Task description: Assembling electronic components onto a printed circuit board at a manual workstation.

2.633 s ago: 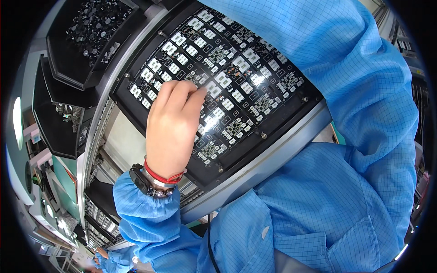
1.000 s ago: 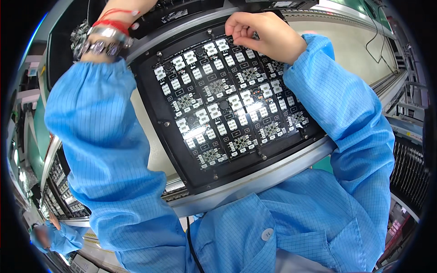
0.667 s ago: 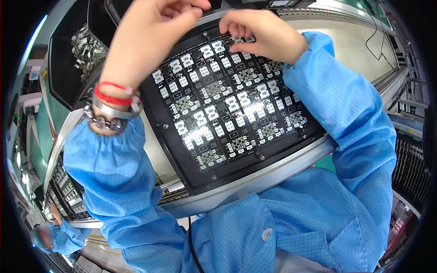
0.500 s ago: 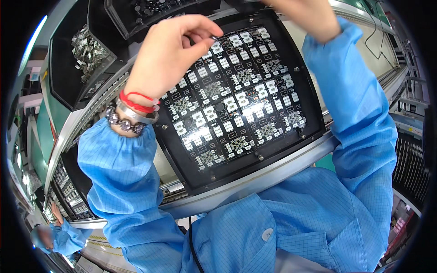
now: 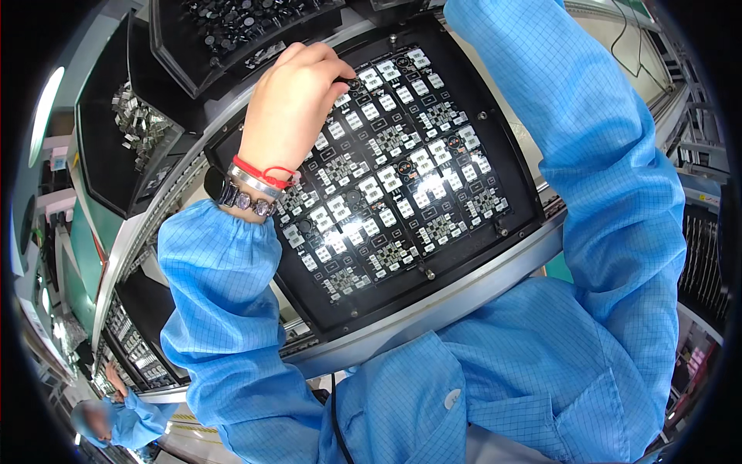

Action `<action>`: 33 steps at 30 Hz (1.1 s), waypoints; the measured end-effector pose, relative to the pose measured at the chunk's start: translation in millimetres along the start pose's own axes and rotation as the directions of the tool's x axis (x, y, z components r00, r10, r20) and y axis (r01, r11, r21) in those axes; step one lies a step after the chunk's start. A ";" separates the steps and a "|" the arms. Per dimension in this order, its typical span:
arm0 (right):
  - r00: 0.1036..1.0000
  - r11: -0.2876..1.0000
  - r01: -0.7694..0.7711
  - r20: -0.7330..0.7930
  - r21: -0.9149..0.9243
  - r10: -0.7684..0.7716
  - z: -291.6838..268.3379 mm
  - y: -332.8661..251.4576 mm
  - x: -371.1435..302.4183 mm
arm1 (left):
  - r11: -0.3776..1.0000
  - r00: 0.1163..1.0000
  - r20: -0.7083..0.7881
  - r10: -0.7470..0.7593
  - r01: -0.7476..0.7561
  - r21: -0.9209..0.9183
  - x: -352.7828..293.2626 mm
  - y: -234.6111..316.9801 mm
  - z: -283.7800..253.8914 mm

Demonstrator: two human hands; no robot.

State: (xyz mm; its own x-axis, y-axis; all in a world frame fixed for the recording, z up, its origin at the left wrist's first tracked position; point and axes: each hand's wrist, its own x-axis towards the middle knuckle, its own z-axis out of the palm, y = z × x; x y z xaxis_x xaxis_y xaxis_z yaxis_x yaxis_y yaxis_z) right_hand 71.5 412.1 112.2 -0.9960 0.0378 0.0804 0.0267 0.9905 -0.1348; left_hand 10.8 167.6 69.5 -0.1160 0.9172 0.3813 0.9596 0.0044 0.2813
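A black carrier panel (image 5: 471, 240) holding several small white-and-green circuit boards lies tilted in front of me. My left hand (image 5: 290, 116), wearing a red string and a beaded bracelet at the wrist, rests over the panel's upper left corner. Its fingertips are pinched on a small black part (image 5: 352, 80) that touches the boards there. My right arm, in a blue sleeve (image 5: 587, 155), crosses the panel's right side and leaves the picture at the top. My right hand is out of sight.
A black bin of small dark parts (image 5: 232, 23) stands behind the panel, and another with metal pieces (image 5: 131, 131) to the left. A grey conveyor rail (image 5: 433, 309) runs under the panel. Another person in blue (image 5: 116, 410) works at lower left. Racks (image 5: 703, 263) stand at right.
My left hand came down from above the bins onto the panel's upper left corner. My right hand left the panel's top edge and rose out of the picture.
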 end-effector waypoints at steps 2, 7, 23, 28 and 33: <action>1.000 0.999 -0.007 -0.030 0.037 0.008 -6.2 -1.5 -2.5 | 1.000 1.000 0.011 -0.002 0.001 0.029 1.3 -0.1 0.4; 0.989 0.994 -0.011 -0.142 0.109 0.027 -9.5 0.4 -6.7 | 0.996 1.000 0.010 0.023 -0.023 0.085 3.8 1.7 0.1; 0.933 0.983 -0.059 -0.341 0.176 0.117 -3.8 23.3 -9.0 | 0.980 0.994 0.022 0.103 -0.105 0.171 -0.3 8.9 8.8; 0.934 0.978 -0.024 -0.346 0.205 0.095 -2.1 31.8 -15.3 | 0.975 0.996 0.025 0.087 -0.090 0.205 -0.1 8.0 9.9; 0.921 0.983 -0.050 -0.373 0.179 0.115 -15.6 37.4 -29.1 | 0.967 0.994 0.032 0.106 -0.111 0.230 5.9 9.4 13.5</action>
State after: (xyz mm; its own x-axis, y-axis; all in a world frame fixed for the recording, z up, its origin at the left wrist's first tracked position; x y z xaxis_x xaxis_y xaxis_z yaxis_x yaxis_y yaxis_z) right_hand 102.7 450.0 120.2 -0.8826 0.1975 0.4266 0.0609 0.9478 -0.3129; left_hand 22.6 178.4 62.6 -0.0050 0.9249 0.3802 0.9996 -0.0057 0.0272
